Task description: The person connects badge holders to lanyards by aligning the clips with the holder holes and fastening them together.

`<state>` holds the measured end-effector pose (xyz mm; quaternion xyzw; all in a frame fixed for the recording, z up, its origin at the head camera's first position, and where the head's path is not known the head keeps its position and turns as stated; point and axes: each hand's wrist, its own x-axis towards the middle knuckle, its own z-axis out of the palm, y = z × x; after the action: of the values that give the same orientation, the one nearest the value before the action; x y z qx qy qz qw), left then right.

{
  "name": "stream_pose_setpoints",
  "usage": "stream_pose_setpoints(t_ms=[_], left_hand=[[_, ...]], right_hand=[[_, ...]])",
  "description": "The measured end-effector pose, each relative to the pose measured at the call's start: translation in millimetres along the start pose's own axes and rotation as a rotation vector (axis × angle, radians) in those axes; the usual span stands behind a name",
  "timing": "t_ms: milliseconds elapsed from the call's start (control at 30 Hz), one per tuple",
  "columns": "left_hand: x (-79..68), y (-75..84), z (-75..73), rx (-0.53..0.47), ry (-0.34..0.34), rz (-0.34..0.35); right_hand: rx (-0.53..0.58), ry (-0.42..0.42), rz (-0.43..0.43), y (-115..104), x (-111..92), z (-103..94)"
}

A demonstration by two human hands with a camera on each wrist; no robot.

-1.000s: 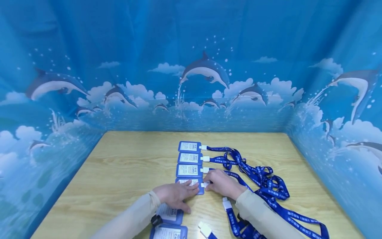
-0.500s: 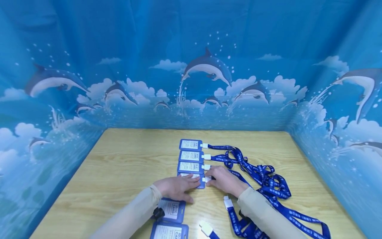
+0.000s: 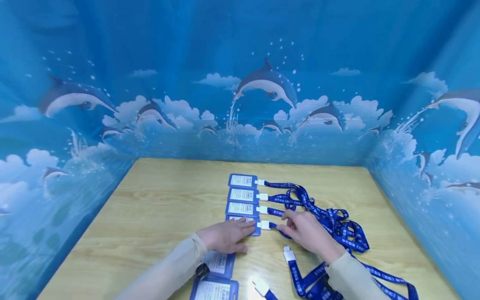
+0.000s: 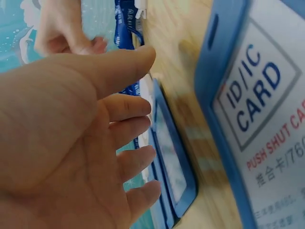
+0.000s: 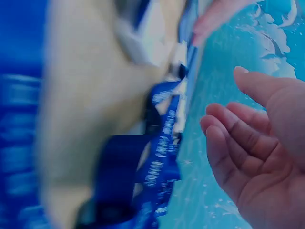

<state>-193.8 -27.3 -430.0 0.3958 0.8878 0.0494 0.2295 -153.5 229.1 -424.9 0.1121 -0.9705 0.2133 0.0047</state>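
Observation:
My left hand (image 3: 228, 236) lies with straight fingers on the fourth blue badge holder (image 3: 257, 231) of a column, partly covering its white card. That holder's white clip (image 3: 265, 225) joins it to a blue lanyard (image 3: 273, 226). To the right of the clip is my right hand (image 3: 305, 231), over the lanyards. In the right wrist view, the right hand (image 5: 262, 148) has loosely bent fingers with nothing between them and the thumb apart. Above the fourth holder lie three more, the nearest a badge holder (image 3: 241, 208) with its clip attached.
Lower down lie two badge holders without straps, one a front badge holder (image 3: 214, 290). Two loose lanyard ends with white clips, a middle clip (image 3: 288, 254) and a front clip (image 3: 261, 286), rest nearby. Tangled lanyards (image 3: 346, 233) spread across the right. A dolphin-print curtain (image 3: 240, 137) surrounds the table (image 3: 168, 196).
My right hand has let go of the white clip by the fourth badge holder and moved right, uncovering the clip and strap. My left hand stays on the holder.

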Motion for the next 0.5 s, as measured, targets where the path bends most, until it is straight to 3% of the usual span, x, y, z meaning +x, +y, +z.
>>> stream_pose_setpoints(t_ms=[200, 367, 500], left_hand=[[-4.9, 3.5, -2.4, 0.055, 0.039, 0.016], [-11.5, 7.6, -4.3, 0.069, 0.042, 0.013], [-16.0, 10.6, -1.7, 0.087, 0.037, 0.007]], right_hand=[[-0.008, -0.101, 0.077, 6.4, -31.2, 12.9], [0.010, -0.167, 0.057, 7.3, -41.3, 21.3], [0.036, -0.174, 0.033, 7.8, -44.2, 22.0]])
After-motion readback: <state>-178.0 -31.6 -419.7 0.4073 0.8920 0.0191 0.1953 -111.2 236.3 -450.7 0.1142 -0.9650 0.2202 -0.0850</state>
